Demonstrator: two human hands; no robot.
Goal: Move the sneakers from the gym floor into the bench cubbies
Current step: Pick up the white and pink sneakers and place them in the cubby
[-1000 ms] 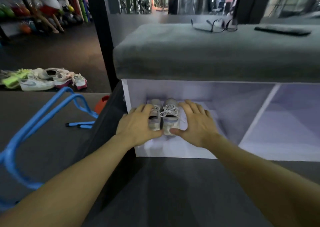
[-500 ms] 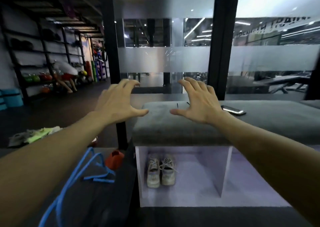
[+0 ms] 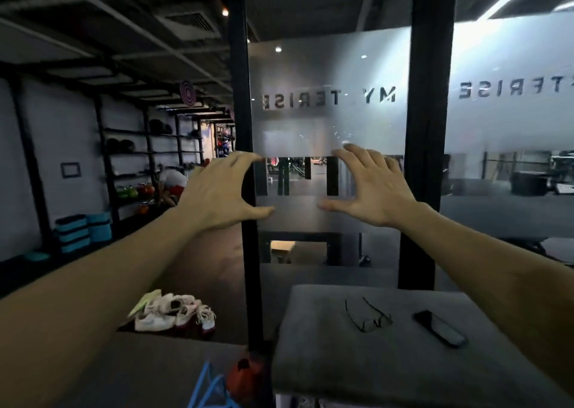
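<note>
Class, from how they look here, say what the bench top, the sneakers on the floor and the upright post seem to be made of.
Bench top: likely a grey fabric cushion, matte and soft-edged, rounded corners. Sneakers: probably pale textile or synthetic uppers with laces; too blurred to be sure. Upright post: seemingly black-painted metal, straight with a dull, even surface.

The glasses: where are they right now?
In the head view, the glasses lie on the grey bench cushion, lower right, just left of the phone.
</note>
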